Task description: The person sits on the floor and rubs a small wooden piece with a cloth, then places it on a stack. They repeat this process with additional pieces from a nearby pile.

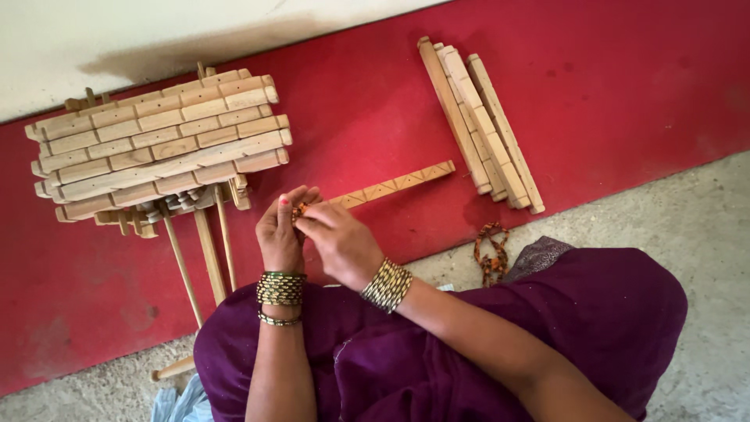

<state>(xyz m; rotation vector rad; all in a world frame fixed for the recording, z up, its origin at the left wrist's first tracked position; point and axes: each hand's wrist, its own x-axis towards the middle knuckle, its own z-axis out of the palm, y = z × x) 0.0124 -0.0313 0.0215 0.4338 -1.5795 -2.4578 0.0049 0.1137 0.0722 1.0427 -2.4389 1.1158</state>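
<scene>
A deep red mat (609, 86) is seen, edged by pale grey speckled floor (703, 211) and an off-white wall (156, 31). Light tan wood is shown on the stacked slats (160, 141) near the mat's left edge and on the bundle of strips (480, 125) toward its right. A zigzag pattern is carved along the single slat (394, 185). An orange-and-dark braided cord (492, 254) is spotted. Plum purple cloth (469, 336) is worn, with gold-and-green bangles (280, 287) and pink nail polish.

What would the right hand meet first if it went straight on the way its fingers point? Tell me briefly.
The right hand points up and to the left, fingertips already against the left hand, both pinching a small orange-brown piece. So it would meet the left hand's fingers first; beyond them probably the stack of wooden slats, though depth is unclear.
</scene>
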